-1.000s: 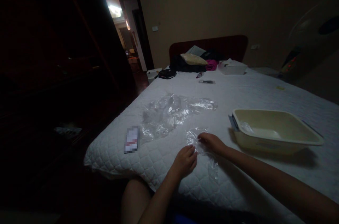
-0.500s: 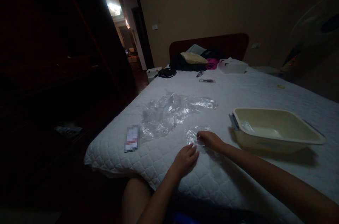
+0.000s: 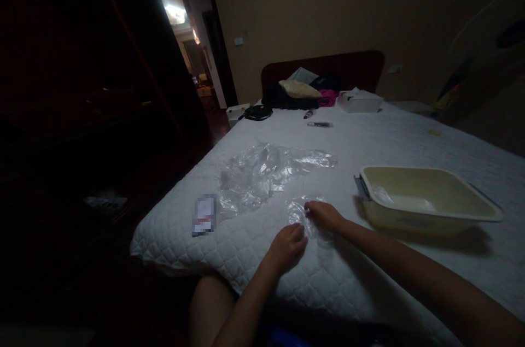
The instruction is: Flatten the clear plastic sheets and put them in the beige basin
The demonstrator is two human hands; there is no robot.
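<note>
A small sheet of crumpled clear plastic (image 3: 296, 208), perhaps a bag, lies near the front of the bed. My right hand (image 3: 326, 216) pinches it from the right, fingertips closed on the film. Closer to me, my left hand (image 3: 288, 247) has its fingers drawn together at the lower edge of the same plastic. Just beyond, a larger spread of clear plastic film (image 3: 262, 177) lies wrinkled on the white quilted bedspread (image 3: 246, 248).
To the right stands a cream plastic bin (image 3: 426, 221) with grey side handles and some clear plastic inside. A blurred-out flat card or phone (image 3: 204, 215) lies left. Farther back are a packaged dark item (image 3: 320, 124), a white box (image 3: 360, 101), and a black pouch (image 3: 258, 112).
The fingers of my left hand have drawn closer together. The small plastic has shifted slightly under my hands, with more film showing below my right hand.
</note>
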